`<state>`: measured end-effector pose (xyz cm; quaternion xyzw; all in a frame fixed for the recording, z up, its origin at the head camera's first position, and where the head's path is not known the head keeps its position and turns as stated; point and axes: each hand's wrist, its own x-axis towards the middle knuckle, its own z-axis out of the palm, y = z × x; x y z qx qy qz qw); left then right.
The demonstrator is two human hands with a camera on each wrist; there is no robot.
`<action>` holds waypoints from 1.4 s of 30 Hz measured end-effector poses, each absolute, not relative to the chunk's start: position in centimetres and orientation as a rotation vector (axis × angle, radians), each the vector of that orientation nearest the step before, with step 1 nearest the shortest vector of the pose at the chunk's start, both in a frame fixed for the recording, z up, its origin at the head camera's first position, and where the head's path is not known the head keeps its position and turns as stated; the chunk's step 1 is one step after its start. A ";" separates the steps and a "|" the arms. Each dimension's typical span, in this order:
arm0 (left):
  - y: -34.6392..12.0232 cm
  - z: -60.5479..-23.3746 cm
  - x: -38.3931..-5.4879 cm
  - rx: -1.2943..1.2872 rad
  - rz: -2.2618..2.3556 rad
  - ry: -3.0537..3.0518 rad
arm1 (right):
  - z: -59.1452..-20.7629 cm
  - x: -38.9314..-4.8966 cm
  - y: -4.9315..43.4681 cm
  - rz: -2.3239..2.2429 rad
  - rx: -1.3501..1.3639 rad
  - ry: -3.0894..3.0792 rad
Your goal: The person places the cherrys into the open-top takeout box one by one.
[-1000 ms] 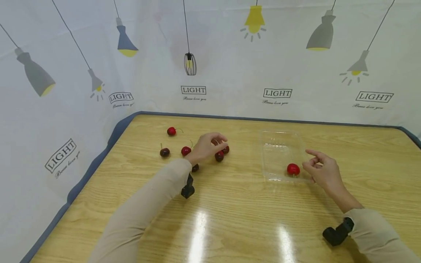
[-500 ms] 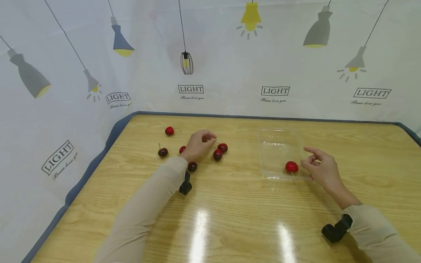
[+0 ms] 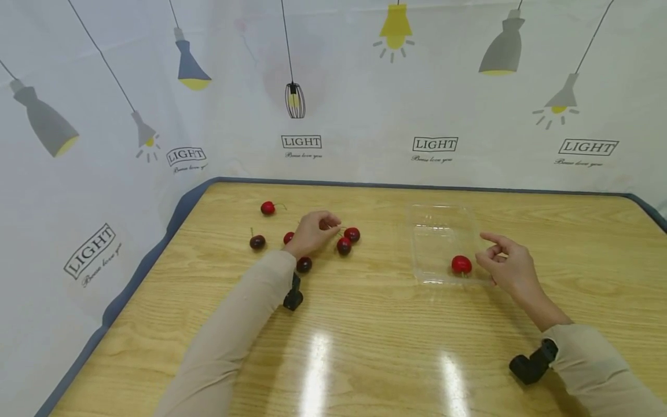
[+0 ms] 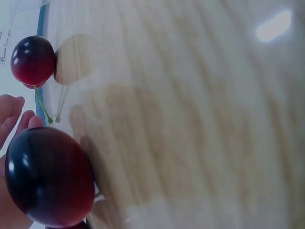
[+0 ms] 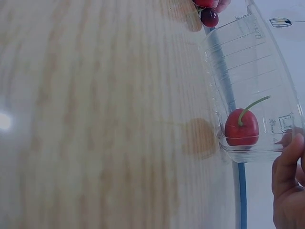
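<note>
My left hand [image 3: 312, 231] is lowered over the cherries, thumb and fingers loosely bent. Its fingertips are close to the stem of a dark red cherry [image 3: 344, 246]; another cherry [image 3: 352, 234] lies just behind that one. In the left wrist view, a big dark cherry [image 4: 50, 176] partly covers the hand, and the fingertips show a gap from the green stem [image 4: 43, 105]. On the right, my right hand [image 3: 513, 266] pinches the rim of a clear plastic box [image 5: 252, 57] between thumb and fingers. One bright red cherry [image 5: 242, 128] with its stem sits inside the box.
More cherries lie around the left forearm: one at the back [image 3: 268, 208], a dark one at the left [image 3: 257, 242], one partly hidden by the hand [image 3: 289, 238], and one by the wrist [image 3: 304, 264]. A lamp-printed cloth [image 3: 365, 116] hangs behind the wooden table [image 3: 375, 347].
My left hand has drawn back to the left from above the pair of cherries, then dipped slightly near their stems. The right hand keeps its grip on the box.
</note>
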<state>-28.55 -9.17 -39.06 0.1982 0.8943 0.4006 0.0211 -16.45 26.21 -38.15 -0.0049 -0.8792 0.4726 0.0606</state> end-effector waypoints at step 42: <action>-8.6 -39.1 -27.8 0.587 1.095 2.692 | -38.0 -16.3 26.1 1.450 0.015 -2.632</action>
